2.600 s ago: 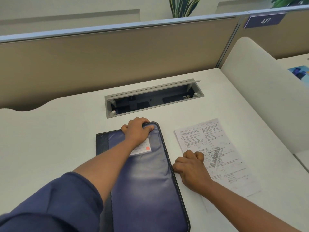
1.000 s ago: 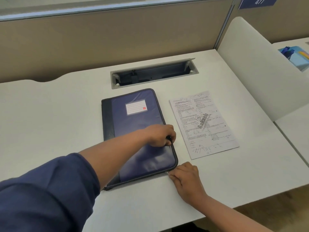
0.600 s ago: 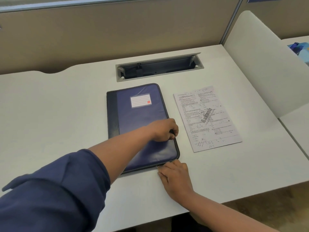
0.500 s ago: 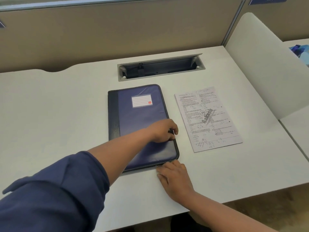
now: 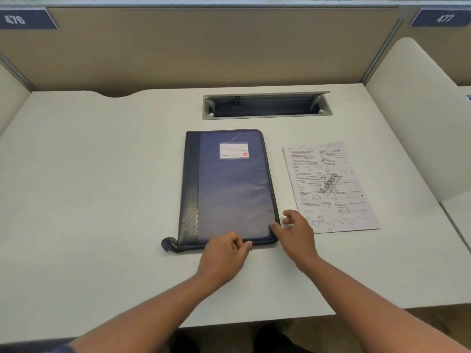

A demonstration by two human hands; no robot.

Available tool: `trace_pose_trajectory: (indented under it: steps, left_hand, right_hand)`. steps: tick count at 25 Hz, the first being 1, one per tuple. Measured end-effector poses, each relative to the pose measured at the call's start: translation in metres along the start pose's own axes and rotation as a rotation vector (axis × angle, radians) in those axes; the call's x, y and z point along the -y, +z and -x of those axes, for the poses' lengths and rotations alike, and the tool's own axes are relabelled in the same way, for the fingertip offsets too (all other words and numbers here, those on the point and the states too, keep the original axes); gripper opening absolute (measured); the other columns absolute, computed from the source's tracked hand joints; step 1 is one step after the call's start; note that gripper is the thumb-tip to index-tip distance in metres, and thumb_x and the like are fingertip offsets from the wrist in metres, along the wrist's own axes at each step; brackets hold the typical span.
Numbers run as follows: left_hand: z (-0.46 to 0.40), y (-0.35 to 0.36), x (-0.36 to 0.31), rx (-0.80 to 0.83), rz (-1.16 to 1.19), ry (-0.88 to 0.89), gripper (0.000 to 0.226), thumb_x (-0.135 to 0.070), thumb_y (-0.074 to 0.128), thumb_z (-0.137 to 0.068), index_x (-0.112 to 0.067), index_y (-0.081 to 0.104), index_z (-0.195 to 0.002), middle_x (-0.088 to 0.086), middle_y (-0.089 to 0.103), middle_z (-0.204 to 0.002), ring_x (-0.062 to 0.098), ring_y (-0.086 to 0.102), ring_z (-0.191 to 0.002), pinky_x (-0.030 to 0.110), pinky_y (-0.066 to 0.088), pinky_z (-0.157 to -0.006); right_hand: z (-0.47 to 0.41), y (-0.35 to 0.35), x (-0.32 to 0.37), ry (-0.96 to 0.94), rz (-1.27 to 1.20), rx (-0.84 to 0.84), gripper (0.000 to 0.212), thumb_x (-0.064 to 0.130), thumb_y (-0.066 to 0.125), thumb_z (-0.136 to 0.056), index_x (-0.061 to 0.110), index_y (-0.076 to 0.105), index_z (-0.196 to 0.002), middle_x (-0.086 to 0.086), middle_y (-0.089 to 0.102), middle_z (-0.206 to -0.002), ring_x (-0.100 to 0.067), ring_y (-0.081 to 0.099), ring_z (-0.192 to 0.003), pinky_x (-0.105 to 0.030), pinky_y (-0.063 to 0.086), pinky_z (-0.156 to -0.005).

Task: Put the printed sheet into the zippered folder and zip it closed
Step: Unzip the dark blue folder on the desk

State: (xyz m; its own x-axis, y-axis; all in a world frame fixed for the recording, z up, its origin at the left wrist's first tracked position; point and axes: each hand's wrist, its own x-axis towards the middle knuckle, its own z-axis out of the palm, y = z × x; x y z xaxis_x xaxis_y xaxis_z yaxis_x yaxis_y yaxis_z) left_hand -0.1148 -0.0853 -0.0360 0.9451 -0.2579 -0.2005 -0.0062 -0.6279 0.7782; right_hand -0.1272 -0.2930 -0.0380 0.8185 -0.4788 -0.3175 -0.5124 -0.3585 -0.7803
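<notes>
A dark blue zippered folder point(image 5: 229, 189) lies flat and closed-looking on the white desk point(image 5: 102, 200), with a white label near its top. The printed sheet point(image 5: 328, 184) lies on the desk just to its right, outside the folder. My left hand point(image 5: 224, 258) is at the folder's near edge, its fingers pinched on a small zipper pull point(image 5: 250, 247). My right hand point(image 5: 295, 233) is at the folder's near right corner, thumb touching the corner, fingers spread over the sheet's lower left corner.
An open grey cable tray point(image 5: 266, 106) is sunk into the desk behind the folder. A beige partition point(image 5: 204, 47) backs the desk and a white side divider point(image 5: 418, 118) bounds it on the right. The desk's front edge point(image 5: 254, 323) is close to my arms.
My left hand has moved from the folder's right edge down to its near edge. My right hand has shifted from the near edge up to the near right corner and opened.
</notes>
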Motion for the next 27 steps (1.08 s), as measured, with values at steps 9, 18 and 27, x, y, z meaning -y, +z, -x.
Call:
trace_pose_trajectory:
  steps: [9, 18, 27]
  left_hand:
    - [0.023, 0.031, -0.010, -0.136, -0.127, -0.321, 0.037, -0.065, 0.062, -0.086, -0.032, 0.060, -0.070, -0.017, 0.062, -0.065, 0.002, 0.057, -0.062, 0.022, 0.037, -0.051]
    - [0.022, 0.037, -0.022, -0.243, 0.492, -0.640, 0.020, -0.026, 0.070, -0.088, -0.017, 0.067, -0.070, -0.007, 0.072, -0.060, 0.011, 0.068, -0.048, 0.030, 0.058, -0.056]
    - [0.035, 0.024, -0.011, -0.241, 0.204, -0.511, 0.022, -0.038, 0.070, -0.085, -0.025, 0.066, -0.067, -0.012, 0.067, -0.062, 0.012, 0.066, -0.062, 0.028, 0.050, -0.057]
  right_hand:
    - [-0.012, 0.003, 0.005, 0.255, -0.246, 0.126, 0.036, 0.023, 0.090, -0.076, 0.011, 0.062, -0.095, -0.005, 0.070, -0.092, -0.023, 0.068, -0.082, -0.040, 0.055, -0.075]
    - [-0.007, 0.006, 0.012, 0.311, -0.384, 0.321, 0.014, 0.016, 0.080, -0.087, 0.014, 0.070, -0.097, -0.002, 0.076, -0.086, -0.013, 0.066, -0.067, -0.025, 0.048, -0.053]
    - [-0.013, 0.014, 0.010, 0.323, -0.442, 0.210, 0.003, 0.011, 0.073, -0.092, 0.010, 0.071, -0.091, -0.006, 0.077, -0.078, -0.020, 0.071, -0.070, -0.045, 0.062, -0.080]
